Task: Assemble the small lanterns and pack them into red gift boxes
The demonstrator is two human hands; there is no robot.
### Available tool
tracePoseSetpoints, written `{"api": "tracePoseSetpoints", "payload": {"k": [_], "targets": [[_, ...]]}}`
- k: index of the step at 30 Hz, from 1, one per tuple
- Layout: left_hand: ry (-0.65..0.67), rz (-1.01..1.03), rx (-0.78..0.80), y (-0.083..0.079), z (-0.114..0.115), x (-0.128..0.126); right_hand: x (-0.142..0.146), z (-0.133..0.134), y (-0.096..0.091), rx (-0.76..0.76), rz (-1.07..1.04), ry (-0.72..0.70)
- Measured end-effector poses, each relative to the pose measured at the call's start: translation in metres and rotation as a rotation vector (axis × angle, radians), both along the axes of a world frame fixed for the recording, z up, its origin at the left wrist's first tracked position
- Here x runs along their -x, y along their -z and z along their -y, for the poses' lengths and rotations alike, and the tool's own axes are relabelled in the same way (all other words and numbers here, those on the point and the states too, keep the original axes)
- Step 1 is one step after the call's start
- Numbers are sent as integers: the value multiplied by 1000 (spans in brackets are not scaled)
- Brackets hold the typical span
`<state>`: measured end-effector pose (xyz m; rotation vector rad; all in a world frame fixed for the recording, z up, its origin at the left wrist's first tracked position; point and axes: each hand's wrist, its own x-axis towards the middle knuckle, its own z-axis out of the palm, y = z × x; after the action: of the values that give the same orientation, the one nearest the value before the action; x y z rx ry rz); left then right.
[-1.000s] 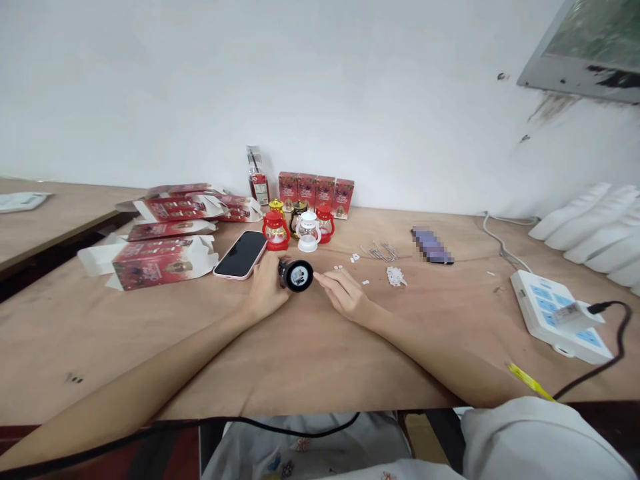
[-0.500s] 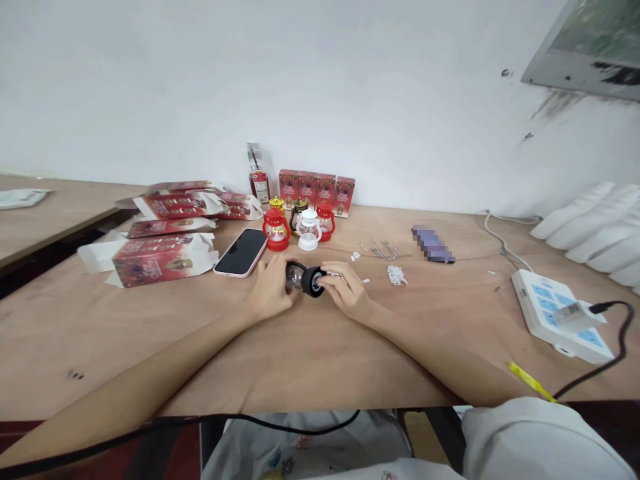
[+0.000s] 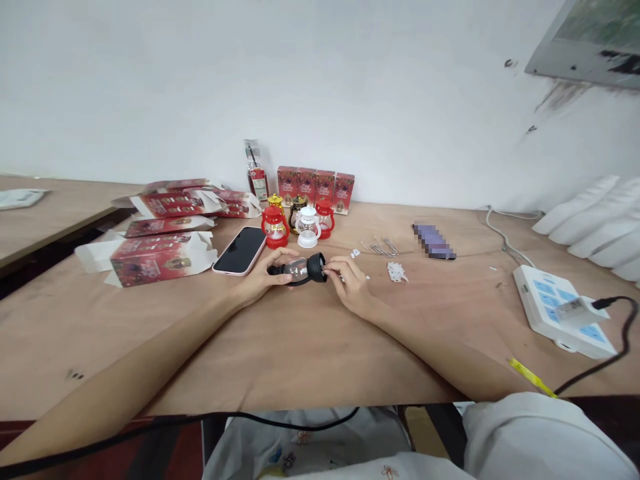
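Observation:
A small black toy lantern (image 3: 300, 269) with a clear globe lies on its side between my hands, just above the wooden table (image 3: 310, 347). My left hand (image 3: 263, 275) grips its top end with curled fingers. My right hand (image 3: 350, 283) pinches the black base end with its fingertips. Just behind stand several small lanterns: a red one (image 3: 274, 227), a white one (image 3: 308, 228), another red one (image 3: 325, 217) and gold-topped ones behind them. A pink-cased phone (image 3: 241, 251) lies face up left of the lantern.
Red printed cartons (image 3: 160, 259) lie flat at the left, and upright red boxes (image 3: 316, 188) line the wall. Paper clips (image 3: 383, 249) and small white bits (image 3: 395, 272) lie right of my hands. A white power strip (image 3: 565, 311) with a black cable sits at right.
The black lantern has turned from base-toward-me to lying sideways. My right hand has come from resting beside it to gripping its base, and my left hand has shifted to the top end.

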<state>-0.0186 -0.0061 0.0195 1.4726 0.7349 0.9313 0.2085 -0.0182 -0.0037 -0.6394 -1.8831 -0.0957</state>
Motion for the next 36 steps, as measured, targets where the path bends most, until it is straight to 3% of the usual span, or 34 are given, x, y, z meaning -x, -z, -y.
{"api": "tracePoseSetpoints", "payload": {"k": [6, 21, 27, 32, 36], "targets": [[68, 94, 203, 2, -5, 4, 0, 4, -2, -59, 32, -30], [13, 101, 234, 2, -7, 4, 1, 4, -2, -79, 30, -38], [-2, 166, 271, 3, -8, 5, 0, -1, -1, 31, -69, 11], [0, 209, 257, 5, -10, 9, 2, -14, 9, 226, 287, 194], [38, 213, 265, 8, -12, 11, 5, -16, 14, 260, 477, 264]]}}
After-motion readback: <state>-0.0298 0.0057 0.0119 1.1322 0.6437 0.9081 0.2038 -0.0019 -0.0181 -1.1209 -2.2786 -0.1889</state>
